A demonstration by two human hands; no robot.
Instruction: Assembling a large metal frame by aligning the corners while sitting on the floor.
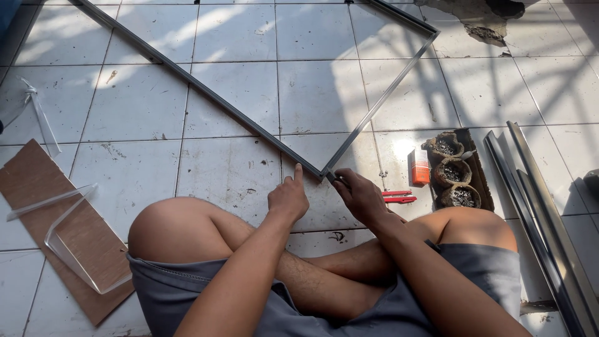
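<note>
A large metal-framed glass panel (249,122) lies flat on the tiled floor, its near corner pointing at me. My left hand (288,196) rests beside that corner with the forefinger stretched onto the frame's left rail. On the other side of the corner my right hand (360,195) is closed around a small tool whose tip touches the frame's corner; most of the tool is hidden in the fist. I sit cross-legged in grey shorts, knees at both sides.
Long metal profiles (540,212) lie at the right. A board with three small bowls of screws (454,170), an orange box (421,166) and a red-handled tool (397,196) sit near my right knee. A brown board (37,181) with bent clear strips (68,249) lies left.
</note>
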